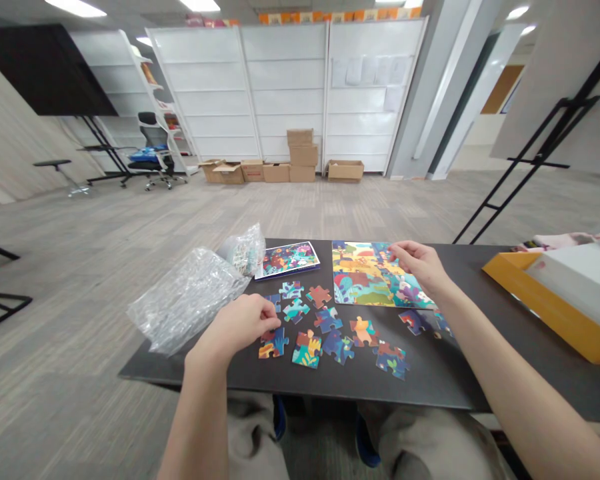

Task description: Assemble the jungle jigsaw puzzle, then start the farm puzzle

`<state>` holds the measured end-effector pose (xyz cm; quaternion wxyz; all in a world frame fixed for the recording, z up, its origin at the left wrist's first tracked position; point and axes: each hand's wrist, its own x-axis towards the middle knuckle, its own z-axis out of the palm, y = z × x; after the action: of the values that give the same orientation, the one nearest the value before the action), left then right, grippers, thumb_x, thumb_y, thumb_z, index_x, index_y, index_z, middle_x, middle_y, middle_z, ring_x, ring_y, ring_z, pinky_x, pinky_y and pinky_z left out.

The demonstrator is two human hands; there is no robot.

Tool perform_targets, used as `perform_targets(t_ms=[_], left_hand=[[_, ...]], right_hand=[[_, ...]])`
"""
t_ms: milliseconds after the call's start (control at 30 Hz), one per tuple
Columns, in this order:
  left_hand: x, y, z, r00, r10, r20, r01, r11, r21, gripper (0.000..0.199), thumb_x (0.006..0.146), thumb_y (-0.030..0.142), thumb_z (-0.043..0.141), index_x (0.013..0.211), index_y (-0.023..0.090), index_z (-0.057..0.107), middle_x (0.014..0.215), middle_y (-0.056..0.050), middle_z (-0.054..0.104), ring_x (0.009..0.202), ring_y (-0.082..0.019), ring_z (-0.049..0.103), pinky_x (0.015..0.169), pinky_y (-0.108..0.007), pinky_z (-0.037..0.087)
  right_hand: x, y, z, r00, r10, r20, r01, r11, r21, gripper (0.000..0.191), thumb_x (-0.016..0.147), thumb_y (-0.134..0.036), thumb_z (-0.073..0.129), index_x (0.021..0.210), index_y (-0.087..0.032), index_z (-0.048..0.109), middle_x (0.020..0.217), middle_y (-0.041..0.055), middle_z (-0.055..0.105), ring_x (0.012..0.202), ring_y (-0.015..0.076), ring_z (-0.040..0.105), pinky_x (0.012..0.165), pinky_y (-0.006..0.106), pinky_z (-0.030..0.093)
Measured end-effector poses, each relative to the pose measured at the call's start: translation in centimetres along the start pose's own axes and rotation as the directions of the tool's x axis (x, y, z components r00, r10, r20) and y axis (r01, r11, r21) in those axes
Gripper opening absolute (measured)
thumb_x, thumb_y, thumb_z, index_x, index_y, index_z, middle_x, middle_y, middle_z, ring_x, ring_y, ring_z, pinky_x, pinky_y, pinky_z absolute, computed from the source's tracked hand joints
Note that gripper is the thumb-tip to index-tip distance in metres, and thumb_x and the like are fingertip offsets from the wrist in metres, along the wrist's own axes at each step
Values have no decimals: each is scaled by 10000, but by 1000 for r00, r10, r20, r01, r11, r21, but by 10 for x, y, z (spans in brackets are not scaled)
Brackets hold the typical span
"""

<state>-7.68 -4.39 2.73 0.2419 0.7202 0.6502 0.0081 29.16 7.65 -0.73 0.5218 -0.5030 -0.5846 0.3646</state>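
Observation:
My left hand point(243, 321) is low over the left edge of the loose puzzle pieces, fingers curled together. Its fingertips meet a dark blue and orange puzzle piece point(279, 345); whether they grip anything is hidden. My right hand point(423, 265) is above the right side of a colourful animal picture puzzle point(363, 273), thumb and forefinger pinched. What lies in that pinch, if anything, I cannot make out. Several loose pieces are spread in front of me, among them a brown piece point(319, 297), a teal piece point(296, 310) and a yellow-green piece point(307, 349). More pieces lie partly behind my right forearm.
The black table point(340, 387) carries crumpled clear plastic bags point(193, 297) at left and a picture card point(289, 259) at the back. A yellow and white box point(555, 300) stands at right. Cardboard boxes point(303, 157) sit on the floor beyond, by white shelving.

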Motion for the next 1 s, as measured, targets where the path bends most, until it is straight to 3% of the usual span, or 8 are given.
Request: perform_targets(t_ms=[100, 200, 300, 467, 633, 767, 1000], left_hand=[[4, 13, 2, 992, -51, -113, 61, 994, 92, 207, 893, 350, 581, 821, 243, 743, 833, -24, 770, 821, -223, 713, 721, -289, 478], [19, 31, 13, 960, 97, -261, -61, 988, 144, 239, 926, 317, 554, 1067, 237, 730, 1142, -66, 729, 1047, -247, 671, 860, -315, 496], [42, 48, 26, 946, 196, -258, -158, 974, 162, 336, 934, 388, 580, 1184, 196, 696, 1251, -117, 659, 1185, -292, 596, 967, -368, 487], [66, 61, 32, 967, 153, -203, -112, 974, 197, 435, 833, 486, 707, 1142, 180, 715, 1239, -150, 631, 1198, -356, 560, 977, -447, 485], [68, 60, 29, 973, 149, -175, -129, 984, 121, 337, 820, 404, 732, 1078, 188, 709, 1204, -123, 648, 1183, -327, 571, 976, -403, 483], [70, 56, 31, 973, 153, -171, -137, 985, 104, 393, 836, 398, 723, 1167, 190, 681, 1278, -126, 626, 1199, -325, 559, 1012, -411, 460], [72, 54, 32, 972, 185, -148, -180, 983, 47, 352, 796, 321, 766, 1110, 211, 652, 1230, -102, 652, 1185, -309, 558, 992, -413, 468]], right_hand=[[0, 1, 0, 1000, -3, 17, 3, 1000, 3, 415, 713, -544, 778, 825, -153, 697, 690, 25, 645, 490, 69, 360, 449, 237, 255], [0, 3, -1, 999, -11, 35, 12, 1000, -12, 420, 727, -554, 766, 833, -154, 699, 685, 25, 647, 493, 75, 366, 453, 238, 264], [0, 3, 0, 998, -19, 53, 21, 999, -31, 433, 734, -576, 751, 823, -156, 694, 676, 25, 650, 491, 79, 367, 454, 239, 268], [-2, 2, 4, 998, -6, 63, 10, 998, -68, 455, 732, -604, 741, 789, -156, 687, 671, 21, 649, 496, 82, 388, 469, 243, 298], [-3, 3, 5, 996, 11, 85, -5, 998, -65, 465, 726, -621, 737, 790, -164, 678, 671, 17, 643, 508, 89, 411, 479, 243, 322], [-3, 1, 6, 995, 7, 102, 1, 997, -72, 470, 725, -628, 733, 793, -166, 677, 671, 18, 647, 507, 91, 414, 480, 246, 328], [-5, -2, 8, 992, -9, 127, 20, 997, -80, 492, 734, -649, 710, 799, -162, 680, 669, 20, 643, 515, 94, 420, 500, 251, 327]])
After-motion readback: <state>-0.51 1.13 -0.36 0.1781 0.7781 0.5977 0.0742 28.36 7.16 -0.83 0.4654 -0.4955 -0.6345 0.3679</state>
